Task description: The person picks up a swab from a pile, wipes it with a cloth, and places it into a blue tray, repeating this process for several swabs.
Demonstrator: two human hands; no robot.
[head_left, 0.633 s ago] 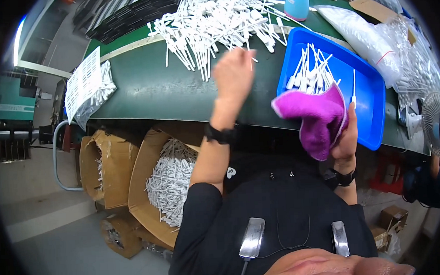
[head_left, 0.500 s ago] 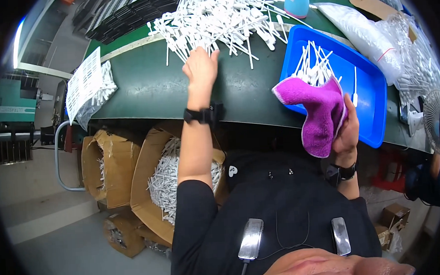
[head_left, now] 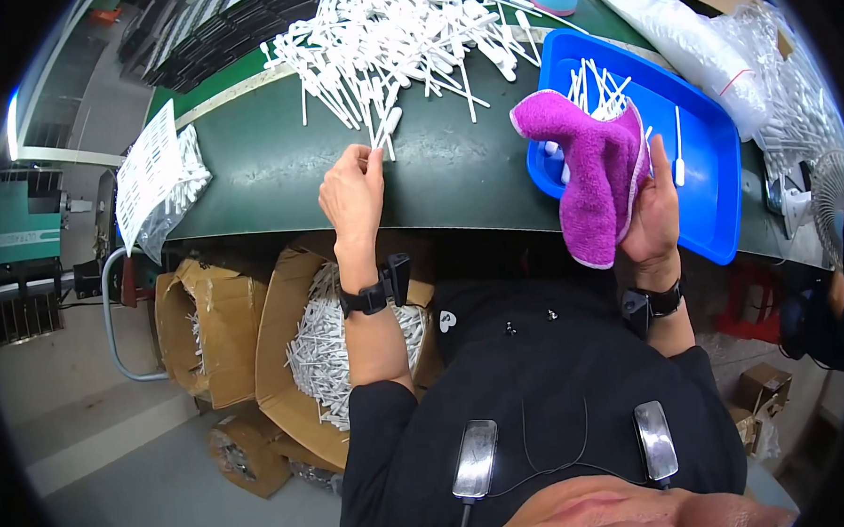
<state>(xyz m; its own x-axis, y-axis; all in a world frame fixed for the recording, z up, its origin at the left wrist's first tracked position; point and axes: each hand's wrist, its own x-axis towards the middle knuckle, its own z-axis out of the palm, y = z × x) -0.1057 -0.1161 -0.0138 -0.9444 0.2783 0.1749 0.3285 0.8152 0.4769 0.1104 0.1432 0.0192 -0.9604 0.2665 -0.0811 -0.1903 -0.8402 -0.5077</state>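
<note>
Pinched at the fingertips, left hand grip holds one white stick beside the pile, risking slippage; right hand clasps a purple cloth.

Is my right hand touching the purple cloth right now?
Touching. The head view shows the right hand gripping the purple cloth, fingers behind it, above the blue tray.

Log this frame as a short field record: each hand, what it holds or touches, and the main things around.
left hand: fingertips pinching one white plastic stick at the pile's edge
right hand: holding a purple cloth
pile of white sticks: spread on the green table
blue tray: at right, a few sticks inside
cardboard boxes: below the table, holding more sticks
</note>
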